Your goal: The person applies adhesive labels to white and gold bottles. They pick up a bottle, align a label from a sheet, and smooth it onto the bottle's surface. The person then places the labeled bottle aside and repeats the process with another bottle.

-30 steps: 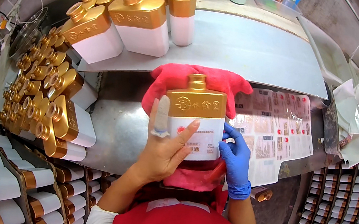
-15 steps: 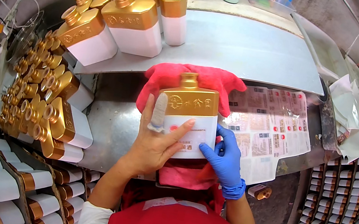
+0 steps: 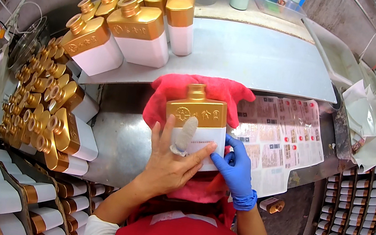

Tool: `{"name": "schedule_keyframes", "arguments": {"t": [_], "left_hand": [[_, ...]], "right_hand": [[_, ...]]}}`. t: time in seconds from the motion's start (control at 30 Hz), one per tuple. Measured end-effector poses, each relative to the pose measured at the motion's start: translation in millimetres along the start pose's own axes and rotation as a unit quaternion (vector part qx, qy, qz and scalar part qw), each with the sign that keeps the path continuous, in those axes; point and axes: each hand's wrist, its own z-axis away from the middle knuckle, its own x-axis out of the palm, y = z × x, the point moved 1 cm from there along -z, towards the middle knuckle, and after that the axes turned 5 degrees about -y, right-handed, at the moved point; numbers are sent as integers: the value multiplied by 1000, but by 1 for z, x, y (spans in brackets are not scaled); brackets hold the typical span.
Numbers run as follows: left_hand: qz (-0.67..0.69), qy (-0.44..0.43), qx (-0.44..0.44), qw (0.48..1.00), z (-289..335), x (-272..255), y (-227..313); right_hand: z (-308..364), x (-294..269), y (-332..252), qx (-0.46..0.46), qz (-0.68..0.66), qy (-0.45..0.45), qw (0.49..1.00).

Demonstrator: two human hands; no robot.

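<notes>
A flat bottle [image 3: 201, 111] with a gold embossed shoulder and a white body leans back on a red cloth [image 3: 227, 91], its gold neck pointing away from me. My left hand [image 3: 171, 164] is bare except for a pale wrap on one finger. Its fingers stretch across the bottle's white front, pressing over a printed label that they partly cover. At the bottle's lower right edge, my right hand [image 3: 236, 173], in a blue glove, grips the side with the thumb in front. The other gloved fingers are mostly hidden behind it.
Similar bottles [image 3: 137, 34] stand on a grey board [image 3: 268, 56], and more [image 3: 73, 133] are stacked at the left. A printed label sheet [image 3: 277, 147] lies to the right. Crates of bottles [image 3: 355, 220] flank both sides; one small bottle [image 3: 272, 205] lies below the sheet.
My left hand has slid right across the bottle's front, its wrapped finger now lying lower and over more of the label. The right hand keeps its hold at the edge.
</notes>
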Motion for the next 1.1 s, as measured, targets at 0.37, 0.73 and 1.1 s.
{"name": "schedule_keyframes", "arguments": {"t": [0.37,0.73,1.1], "left_hand": [[-39,13,55,998,19,8,-1],[-28,-9,95,995,29,6,2],[137,64,-70,986,17,2,-23]], "right_hand": [[3,-11,-6,15,12,-53,998],[-3,-7,2,64,-18,-27,997],[-15,1,-21,71,32,-21,997]]}}
